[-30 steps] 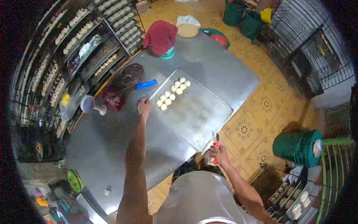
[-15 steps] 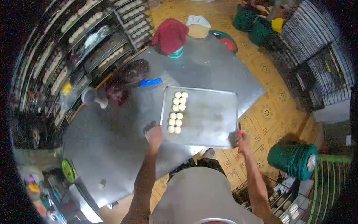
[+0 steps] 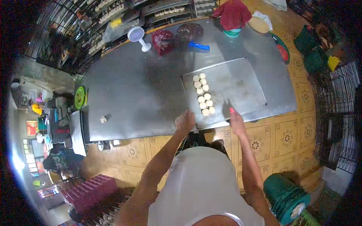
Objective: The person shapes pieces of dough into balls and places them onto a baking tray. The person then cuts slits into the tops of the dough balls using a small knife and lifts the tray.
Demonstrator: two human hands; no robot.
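Observation:
A metal baking tray lies at the table's front edge, turned at an angle. Two groups of pale dough balls stand in rows along its left side. My left hand is closed at the tray's front left corner, apparently gripping the rim; its fingertips are hidden. Near the tray's front edge, my right hand is closed around a tool with a red handle. The tool's working end is not clear, and I cannot tell whether this hand also touches the tray.
On the metal table are a blue-handled tool, dark red bundles, a white stand-like object, a red cloth over a green container and a dough scrap. Green buckets stand behind me, right.
My view has turned left. The tray has shifted left along the table and rotated, with both hands moving along beside it. The dough balls keep their places on it.

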